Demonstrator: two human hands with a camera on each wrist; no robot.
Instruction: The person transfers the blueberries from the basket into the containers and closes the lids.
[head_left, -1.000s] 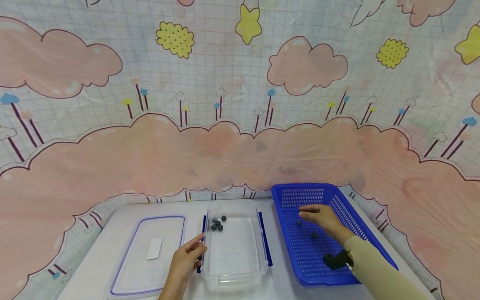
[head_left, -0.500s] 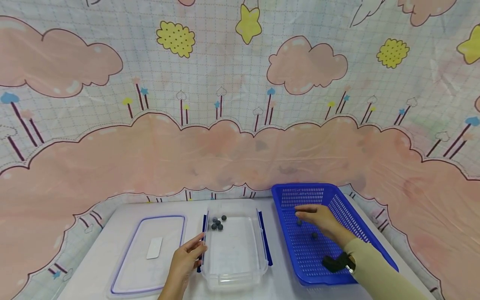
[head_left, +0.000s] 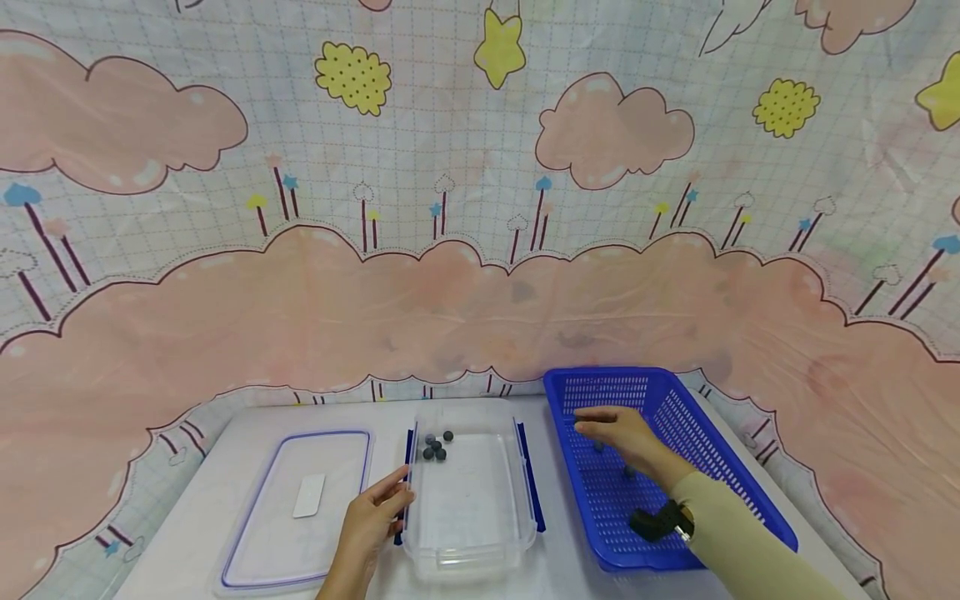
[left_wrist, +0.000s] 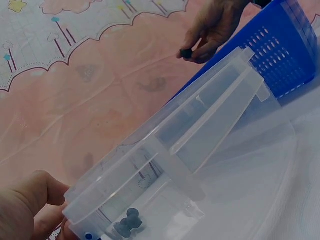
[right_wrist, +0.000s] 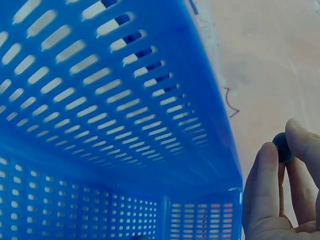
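Note:
My right hand (head_left: 626, 437) is over the left part of the blue basket (head_left: 615, 550). In the right wrist view its thumb and fingers pinch a small dark ball (right_wrist: 283, 147); the left wrist view shows the same ball (left_wrist: 186, 53) between the fingertips. Two more dark balls (head_left: 629, 472) lie on the basket floor, partly behind the hand. With its fingers at the left wall, my left hand (head_left: 369, 512) holds the clear plastic box (head_left: 468, 560). Several dark balls (head_left: 437, 447) sit together in that box's far left corner.
A clear lid (head_left: 262, 508) with a blue seal and a white label (head_left: 308, 496) lies left of the box. Blue latches (head_left: 529, 479) stick out at the box's sides. A printed cloth (head_left: 450, 325) hangs behind the white table (head_left: 195, 500).
My right hand has shifted left over the basket, toward the box, with the ball in its fingers. The left hand and the box stay where they were.

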